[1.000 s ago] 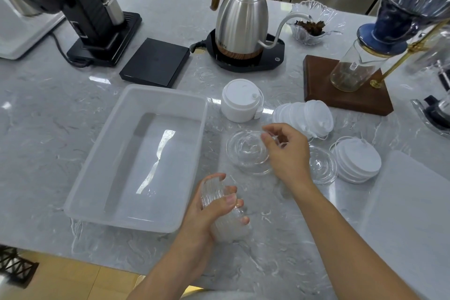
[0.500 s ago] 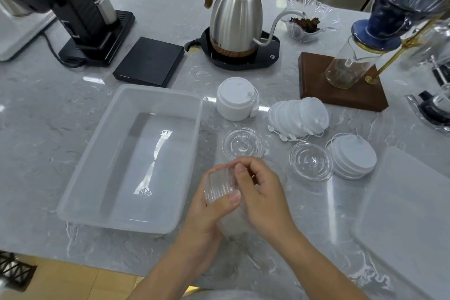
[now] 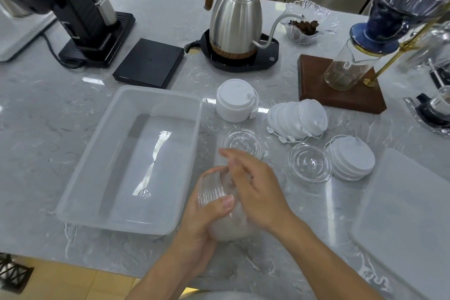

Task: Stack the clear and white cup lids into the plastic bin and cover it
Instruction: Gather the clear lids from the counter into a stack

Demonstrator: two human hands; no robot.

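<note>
The left hand (image 3: 207,212) is curled around a stack of clear lids (image 3: 211,192), with the thumb pressed on its side. The stack is held in the air just right of the plastic bin (image 3: 80,178). The right hand (image 3: 255,182) has its fingers nearly straight and rests against the end of the stack, so it looks like it is pushing a lid on. I cannot tell if it pinches anything.

The bin sits on the desk (image 3: 48,117) and nothing lies in it yet. Right of the bin, a clear lid (image 3: 242,143) lies close by, and a second clear lid (image 3: 309,162) lies farther right. A white cup (image 3: 235,103) stands near the bin's far right corner. More to the right are a leaning row of white lids (image 3: 297,117) and a flat pile of white lids (image 3: 353,161). The bin cover (image 3: 409,214) lies farthest right.

What could go wrong? The clear lids are smooth and thin. If the push is crooked, the stack could slip from the left hand and spill on the desk. A lid may also not sit snug and pop off.
</note>
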